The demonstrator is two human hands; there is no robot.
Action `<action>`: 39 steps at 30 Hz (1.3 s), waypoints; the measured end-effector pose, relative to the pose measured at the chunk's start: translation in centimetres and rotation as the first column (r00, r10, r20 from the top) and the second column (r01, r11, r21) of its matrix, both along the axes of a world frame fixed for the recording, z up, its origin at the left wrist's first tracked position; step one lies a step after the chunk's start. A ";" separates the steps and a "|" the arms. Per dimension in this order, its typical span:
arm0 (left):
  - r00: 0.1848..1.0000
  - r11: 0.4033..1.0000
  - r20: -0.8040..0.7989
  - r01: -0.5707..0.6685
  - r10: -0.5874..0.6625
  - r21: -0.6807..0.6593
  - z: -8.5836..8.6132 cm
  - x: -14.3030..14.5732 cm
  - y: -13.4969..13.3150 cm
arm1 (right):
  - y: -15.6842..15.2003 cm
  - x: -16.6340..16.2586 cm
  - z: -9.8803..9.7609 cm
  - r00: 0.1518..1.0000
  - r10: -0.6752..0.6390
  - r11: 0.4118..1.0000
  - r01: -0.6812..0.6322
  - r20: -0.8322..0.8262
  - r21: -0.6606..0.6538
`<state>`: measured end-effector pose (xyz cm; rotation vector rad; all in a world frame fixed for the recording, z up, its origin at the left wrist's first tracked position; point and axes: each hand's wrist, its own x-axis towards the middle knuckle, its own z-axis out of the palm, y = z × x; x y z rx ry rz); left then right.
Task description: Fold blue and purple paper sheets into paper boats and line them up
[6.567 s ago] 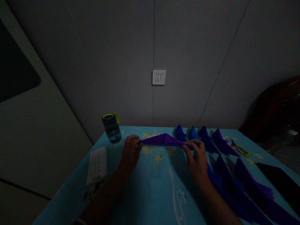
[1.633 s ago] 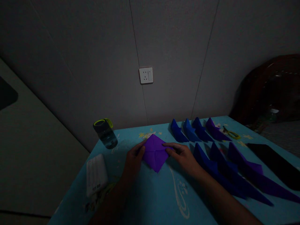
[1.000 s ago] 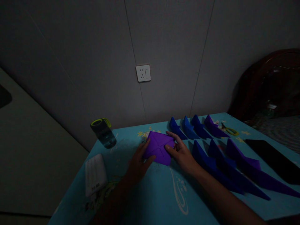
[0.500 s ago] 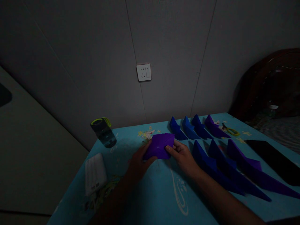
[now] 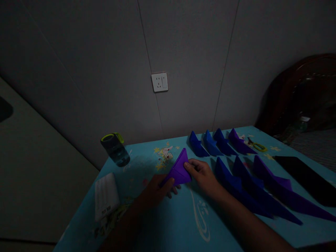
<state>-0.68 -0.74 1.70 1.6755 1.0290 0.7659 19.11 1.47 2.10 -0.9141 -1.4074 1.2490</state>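
A folded purple paper (image 5: 180, 170) is held between both hands above the blue table, its tip pointing up and a triangular flap facing me. My left hand (image 5: 157, 189) pinches its lower left corner, thumb in front and some fingers showing below. On the right edge, my right hand (image 5: 201, 171) grips the paper with the thumb on its front and the fingers curled behind. Close to my right forearm stands a dark blue paper boat (image 5: 231, 178). Beside it are another blue paper boat (image 5: 252, 182) and a purple one (image 5: 275, 182).
Several more paper boats (image 5: 211, 144) form a back row. A water bottle (image 5: 115, 150) stands at the back left, with a white power bank (image 5: 106, 196) nearer me. At right lie a flat black object (image 5: 301, 175) and something with a yellow-green loop (image 5: 259, 147). A wall socket (image 5: 159, 82) is behind.
The purple paper has gone from a broad, flat diamond-like shape to a narrower pointed one with its tip up. My left hand has turned and shifted slightly down; both hands keep hold.
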 end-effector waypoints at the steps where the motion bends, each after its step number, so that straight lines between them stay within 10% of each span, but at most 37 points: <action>1: 1.000 0.999 0.011 -0.029 0.029 -0.020 -0.1 0.2 0.0 | -0.1 0.0 0.0 1.000 -0.013 1.000 0.013 0.010 0.000; 7: 0.980 0.981 0.081 -0.176 0.182 -0.081 -0.6 0.6 0.5 | -0.3 -0.3 0.0 0.995 -0.006 0.999 0.009 0.097 -0.032; 25: 0.987 0.959 0.030 0.163 -0.160 -0.230 0.6 -1.7 0.5 | -0.7 0.2 -0.5 0.989 -0.008 0.996 -0.005 0.150 0.086; 39: 0.975 0.953 0.125 0.208 -0.183 -0.222 0.0 -1.3 0.5 | -0.6 -0.1 -0.8 0.966 -0.018 0.999 0.005 0.258 0.051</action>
